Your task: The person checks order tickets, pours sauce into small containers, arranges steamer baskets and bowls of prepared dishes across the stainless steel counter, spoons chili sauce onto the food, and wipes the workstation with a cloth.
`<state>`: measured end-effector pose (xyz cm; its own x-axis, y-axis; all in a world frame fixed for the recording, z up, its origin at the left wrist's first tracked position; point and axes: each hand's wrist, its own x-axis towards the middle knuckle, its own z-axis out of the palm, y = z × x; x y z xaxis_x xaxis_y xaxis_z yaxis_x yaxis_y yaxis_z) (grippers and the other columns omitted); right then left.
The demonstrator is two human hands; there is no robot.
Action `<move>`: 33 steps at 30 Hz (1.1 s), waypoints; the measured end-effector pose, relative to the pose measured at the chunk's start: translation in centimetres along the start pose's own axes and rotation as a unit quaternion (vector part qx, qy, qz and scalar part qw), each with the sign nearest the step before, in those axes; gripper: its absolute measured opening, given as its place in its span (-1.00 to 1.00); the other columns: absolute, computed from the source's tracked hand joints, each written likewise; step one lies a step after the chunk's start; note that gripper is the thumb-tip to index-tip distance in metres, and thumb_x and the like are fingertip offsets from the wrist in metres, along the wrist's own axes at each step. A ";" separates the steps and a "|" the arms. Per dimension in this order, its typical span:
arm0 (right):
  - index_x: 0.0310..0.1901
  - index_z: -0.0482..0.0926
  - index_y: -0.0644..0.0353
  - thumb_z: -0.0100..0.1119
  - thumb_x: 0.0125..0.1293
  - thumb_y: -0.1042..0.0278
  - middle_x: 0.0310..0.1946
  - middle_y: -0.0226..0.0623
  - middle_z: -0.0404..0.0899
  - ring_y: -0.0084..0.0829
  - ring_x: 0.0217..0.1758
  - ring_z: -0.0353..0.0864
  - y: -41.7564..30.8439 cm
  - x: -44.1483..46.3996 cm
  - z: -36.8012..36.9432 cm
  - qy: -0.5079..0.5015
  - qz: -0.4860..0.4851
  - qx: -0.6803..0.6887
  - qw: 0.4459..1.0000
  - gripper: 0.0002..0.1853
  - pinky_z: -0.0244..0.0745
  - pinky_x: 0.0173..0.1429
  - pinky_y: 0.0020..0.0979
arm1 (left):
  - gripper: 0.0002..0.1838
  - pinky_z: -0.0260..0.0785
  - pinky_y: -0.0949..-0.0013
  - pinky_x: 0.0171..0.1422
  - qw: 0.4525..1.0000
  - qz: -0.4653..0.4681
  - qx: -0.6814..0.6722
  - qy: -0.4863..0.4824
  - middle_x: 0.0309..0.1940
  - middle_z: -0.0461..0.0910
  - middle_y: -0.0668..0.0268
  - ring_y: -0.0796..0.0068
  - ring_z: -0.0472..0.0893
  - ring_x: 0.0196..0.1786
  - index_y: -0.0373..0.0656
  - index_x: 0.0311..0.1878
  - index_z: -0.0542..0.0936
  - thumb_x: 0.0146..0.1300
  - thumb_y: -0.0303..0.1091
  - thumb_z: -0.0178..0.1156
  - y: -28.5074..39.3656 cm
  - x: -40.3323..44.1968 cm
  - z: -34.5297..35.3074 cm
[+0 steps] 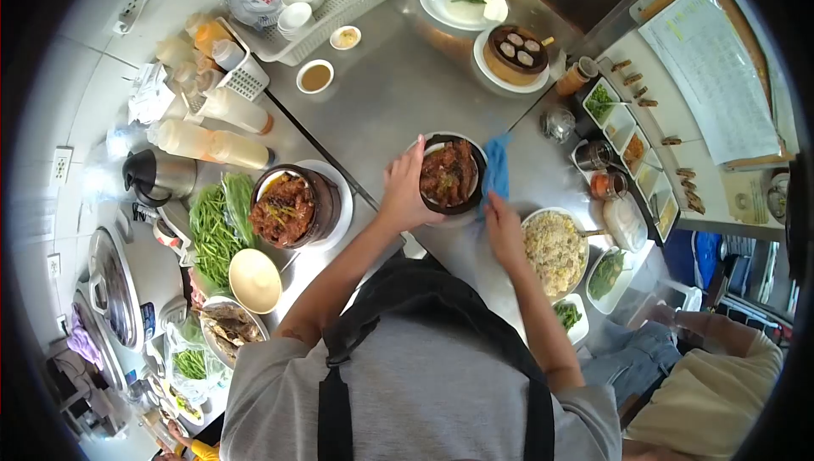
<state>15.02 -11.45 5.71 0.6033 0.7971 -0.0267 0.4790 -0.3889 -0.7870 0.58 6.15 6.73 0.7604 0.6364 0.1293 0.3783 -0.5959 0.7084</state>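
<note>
A dark clay pot (434, 205) filled with saucy brown meat pieces (448, 173) stands on a white plate in the middle of the steel table. My left hand (405, 186) steadies it from the left, the fingers along its side and the thumb near the front. On the pot's right side, my right hand (502, 225) is closed around a blue cloth (497, 169), which touches the rim area. Left of my forearm, a second clay pot (326, 207) of similar meat rests on a white plate (343, 228).
Fried rice (555, 253) sits on a plate to the right. Farther back are a bamboo steamer (515, 52), a sauce bowl (315, 77) and a grey basket (297, 46). Green beans (216, 236) and a cream bowl (254, 281) lie left. Another person (712, 385) stands at lower right.
</note>
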 end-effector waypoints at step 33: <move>-0.14 0.69 0.02 0.18 0.23 0.22 -0.28 -0.10 0.67 -0.05 -0.24 0.69 2.1 10.3 -17.9 -0.001 -0.002 -0.248 0.969 -0.78 0.60 -0.18 -0.08 | -0.76 0.51 0.32 -0.23 0.975 -0.075 -0.156 -0.141 -0.38 0.66 0.25 0.44 0.65 -0.37 -0.21 -0.12 0.65 0.18 -0.32 0.34 1.1 -6.9 3.1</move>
<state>33.69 -12.31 14.82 0.5990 0.8003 -0.0263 0.7295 -0.5589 -0.3942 -2.64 -0.43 4.53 0.8408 0.5183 -0.1564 0.3509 -0.3017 0.8865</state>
